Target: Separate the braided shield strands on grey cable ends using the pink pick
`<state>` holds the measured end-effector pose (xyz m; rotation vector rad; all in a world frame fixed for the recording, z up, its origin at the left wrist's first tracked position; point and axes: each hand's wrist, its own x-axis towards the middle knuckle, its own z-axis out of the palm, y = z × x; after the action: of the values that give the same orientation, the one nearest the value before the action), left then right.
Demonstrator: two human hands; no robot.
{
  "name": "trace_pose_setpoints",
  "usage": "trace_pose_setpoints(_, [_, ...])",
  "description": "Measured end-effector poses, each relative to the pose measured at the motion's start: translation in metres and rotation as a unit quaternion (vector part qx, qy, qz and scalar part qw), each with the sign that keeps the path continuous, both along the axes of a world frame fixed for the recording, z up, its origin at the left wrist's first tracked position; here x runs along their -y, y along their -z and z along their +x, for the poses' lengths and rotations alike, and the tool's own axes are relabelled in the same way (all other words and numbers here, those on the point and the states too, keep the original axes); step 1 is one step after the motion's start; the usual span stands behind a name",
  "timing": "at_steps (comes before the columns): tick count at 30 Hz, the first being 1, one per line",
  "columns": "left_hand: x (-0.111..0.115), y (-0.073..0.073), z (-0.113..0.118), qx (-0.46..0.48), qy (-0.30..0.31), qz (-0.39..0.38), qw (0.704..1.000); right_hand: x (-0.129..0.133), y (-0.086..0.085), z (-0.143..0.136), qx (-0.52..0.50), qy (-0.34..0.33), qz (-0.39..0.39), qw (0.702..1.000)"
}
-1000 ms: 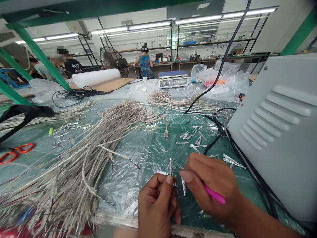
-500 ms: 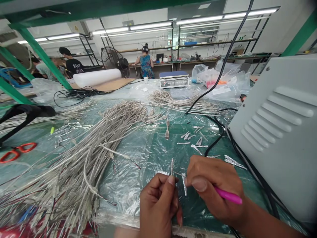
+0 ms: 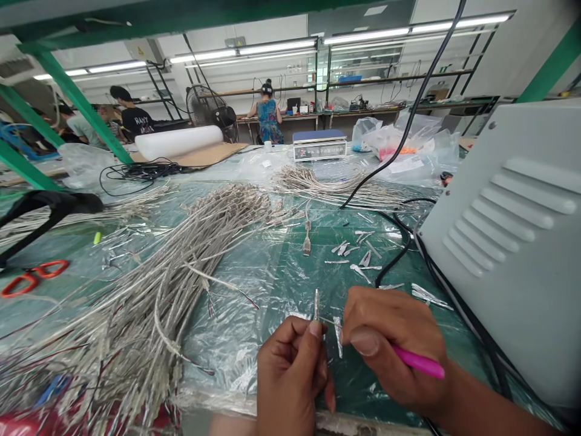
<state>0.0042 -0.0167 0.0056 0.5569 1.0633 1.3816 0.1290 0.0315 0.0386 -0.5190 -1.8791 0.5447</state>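
Observation:
Between the thumb and fingers of my left hand point(image 3: 295, 369) is pinched a cable end, its foil-wrapped tip point(image 3: 316, 303) pointing up; most of the cable is hidden by the hand. My right hand point(image 3: 394, 351) is closed around a thin tool with a pink handle point(image 3: 420, 362). From its fingers the tool's slim metal tip point(image 3: 329, 321) reaches left to the foil, close beside my left thumb. Behind the tip, a loose foil strip point(image 3: 338, 339) lies on the plastic-covered table point(image 3: 254, 339). Several foil scraps point(image 3: 363, 257) are scattered farther back, near a USB plug point(image 3: 307, 245).
A large bundle of pale cables point(image 3: 195, 254) covers the left side. Orange-handled scissors point(image 3: 34, 278) lie at far left. A grey metal box point(image 3: 512, 242) stands at right, black cords point(image 3: 408, 236) beside it. Toward the back are a scale point(image 3: 320, 148) and plastic bags point(image 3: 403, 142).
Both hands hold almost the same pose, the tool tip still at the foil. The whole view has shifted only very slightly.

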Motion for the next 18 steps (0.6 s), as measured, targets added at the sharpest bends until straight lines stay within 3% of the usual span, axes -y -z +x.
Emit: trace_pose_setpoints(18, [-0.0006,-0.0007,0.0010,0.002,-0.007,-0.012,1.000,0.0012,0.0005,0.0022,0.020,0.011,0.011,1.000])
